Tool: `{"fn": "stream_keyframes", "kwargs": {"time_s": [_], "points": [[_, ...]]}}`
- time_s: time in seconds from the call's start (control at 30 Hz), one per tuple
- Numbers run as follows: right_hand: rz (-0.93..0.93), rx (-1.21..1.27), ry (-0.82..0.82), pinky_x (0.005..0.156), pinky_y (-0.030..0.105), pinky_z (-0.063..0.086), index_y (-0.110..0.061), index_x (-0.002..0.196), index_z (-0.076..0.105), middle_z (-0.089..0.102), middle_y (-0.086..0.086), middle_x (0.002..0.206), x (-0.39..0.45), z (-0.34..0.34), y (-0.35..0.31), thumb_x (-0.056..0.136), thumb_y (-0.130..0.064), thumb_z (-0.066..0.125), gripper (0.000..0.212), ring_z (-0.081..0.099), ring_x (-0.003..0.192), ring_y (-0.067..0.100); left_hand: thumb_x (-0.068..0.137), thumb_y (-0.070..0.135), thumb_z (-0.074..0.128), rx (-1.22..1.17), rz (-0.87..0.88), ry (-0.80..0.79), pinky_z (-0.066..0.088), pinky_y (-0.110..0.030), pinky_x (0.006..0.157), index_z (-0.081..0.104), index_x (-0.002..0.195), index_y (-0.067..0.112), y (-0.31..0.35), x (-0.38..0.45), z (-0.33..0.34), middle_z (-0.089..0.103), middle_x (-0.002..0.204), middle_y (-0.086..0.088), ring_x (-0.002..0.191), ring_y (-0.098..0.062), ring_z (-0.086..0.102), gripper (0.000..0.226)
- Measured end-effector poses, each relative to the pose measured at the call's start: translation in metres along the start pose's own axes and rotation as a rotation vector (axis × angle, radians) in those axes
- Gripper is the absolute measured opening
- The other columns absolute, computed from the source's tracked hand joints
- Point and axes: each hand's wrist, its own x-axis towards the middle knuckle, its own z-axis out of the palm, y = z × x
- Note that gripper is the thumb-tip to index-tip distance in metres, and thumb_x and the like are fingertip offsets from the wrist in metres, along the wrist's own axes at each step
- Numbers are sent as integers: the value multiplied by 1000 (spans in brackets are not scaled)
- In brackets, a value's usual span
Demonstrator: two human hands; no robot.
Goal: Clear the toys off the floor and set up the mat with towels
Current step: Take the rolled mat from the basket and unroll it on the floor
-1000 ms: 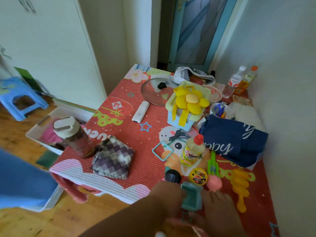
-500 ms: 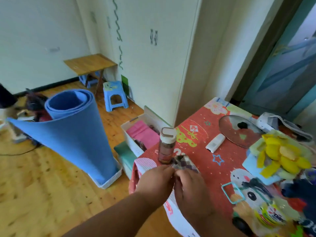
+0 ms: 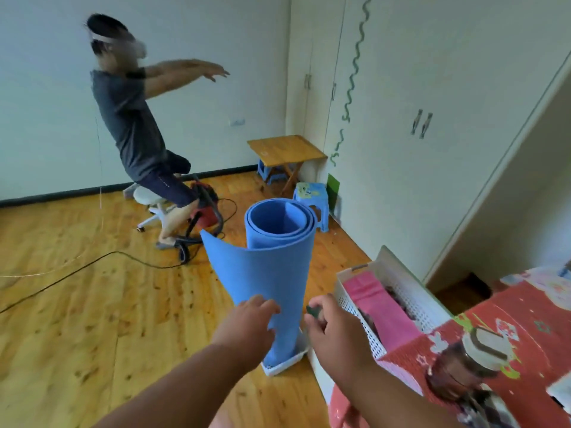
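The left hand (image 3: 247, 319) is reaching onto the lower part of the rolled blue mat (image 3: 272, 264), fingers spread and curling against its loose outer flap, touching it but not clearly clamped around it. The right hand (image 3: 333, 322) is coming in just beside the roll's other side, fingers bent around a small dark thing that is too blurred to name. The mat is standing upright on end in a shallow white tray (image 3: 285, 362) on the wooden floor (image 3: 92, 304), loosely wound, its outer layer peeling away to the left. Beside it a white basket (image 3: 411, 291) is holding pink towels (image 3: 380, 304). Judging by this, the setup is only beginning: the mat is not yet unrolled and no towel is out. The floor in view is looking free of toys, while the red surface (image 3: 509, 322) is carrying a jar (image 3: 463, 366).
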Motion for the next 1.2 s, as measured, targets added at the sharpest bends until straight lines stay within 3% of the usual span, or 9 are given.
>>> {"fn": "stream_keyframes", "kwargs": {"time_s": [0.1,0.27,0.47,0.63,0.8,0.87,0.97,1.1,1.2], "points": [[49,42,-8,58,27,42,-30,98,54,52,-6,63,43,19,-3,85,-30,68,19,53,60,6,86,38,58,77,-13,7,43,-33,93,45,128,40,-32,23,-6,49,122,8,116,-19,49,44],[163,95,39,67,21,44,-29,106,50,55,-8,103,130,51,5,81,-37,72,35,55,88,10,85,43,59,158,-20,7,39,-38,99,39,132,41,-70,84,-16,42,132,7,122,-21,44,51],[192,-82,94,98,39,43,-24,131,46,47,5,132,246,91,13,80,-43,73,60,44,124,24,87,48,54,184,-26,29,32,-40,106,32,139,40,-119,193,-29,34,145,4,132,-23,34,58],[549,-173,51,106,51,39,-26,149,18,26,14,153,323,113,26,76,-52,72,95,30,139,34,89,52,51,114,-66,-6,36,-39,105,33,137,41,-156,276,-43,37,142,5,129,-23,40,52],[776,-145,-29,99,50,47,-24,152,3,25,17,152,344,131,58,77,-37,75,105,41,132,37,86,53,55,25,-168,-137,46,-41,99,24,144,38,-171,337,-37,36,146,0,128,-27,44,67],[881,-1,-10,79,44,58,-22,151,6,49,15,134,343,138,66,76,-28,71,99,62,105,33,85,51,57,-41,-232,-205,50,-42,92,18,147,34,-175,363,-29,37,145,-5,121,-31,51,75],[1060,212,105,53,32,52,-16,142,28,64,10,101,337,143,66,72,-24,65,80,65,70,24,85,46,59,-128,-265,-363,54,-45,87,16,149,29,-186,405,-16,48,138,-12,112,-34,57,79],[1227,387,306,68,37,51,-15,139,32,61,9,111,327,153,52,65,-35,74,88,64,89,28,82,40,62,-155,-174,-511,56,-41,83,44,132,25,-205,457,-6,68,109,-9,92,-30,66,54],[1317,569,425,87,51,53,-15,133,39,60,8,118,313,167,36,56,-40,82,91,63,101,31,81,32,65,-245,-109,-686,61,-42,64,55,118,28,-209,480,-3,67,101,-9,78,-27,69,39]]}}
